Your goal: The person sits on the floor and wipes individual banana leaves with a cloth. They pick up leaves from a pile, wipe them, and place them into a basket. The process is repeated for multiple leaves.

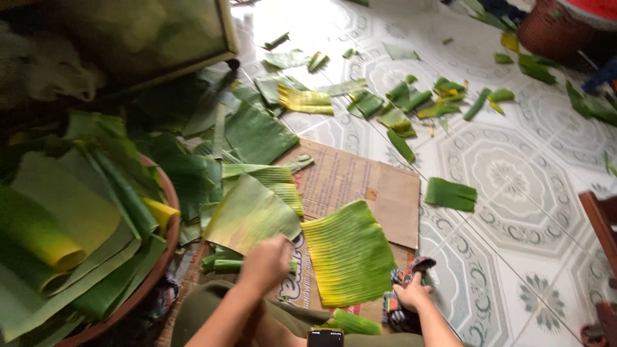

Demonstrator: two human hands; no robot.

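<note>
My left hand [265, 262] grips the lower edge of a large yellow-green banana leaf piece [250, 215] and lifts it off the floor. A second leaf piece [349, 252], green fading to yellow, lies flat on the brown cardboard sheet [360, 183] in front of me. My right hand [412, 294] is closed on a multicoloured cloth [407, 276] at the cardboard's right edge, just right of the flat leaf.
A round brown basin [168, 193] at the left is heaped with rolled and stacked banana leaves. Cut leaf scraps [398, 103] litter the patterned white tile floor beyond. A dark basket [553, 29] stands top right, a wooden piece [601, 222] at the right edge.
</note>
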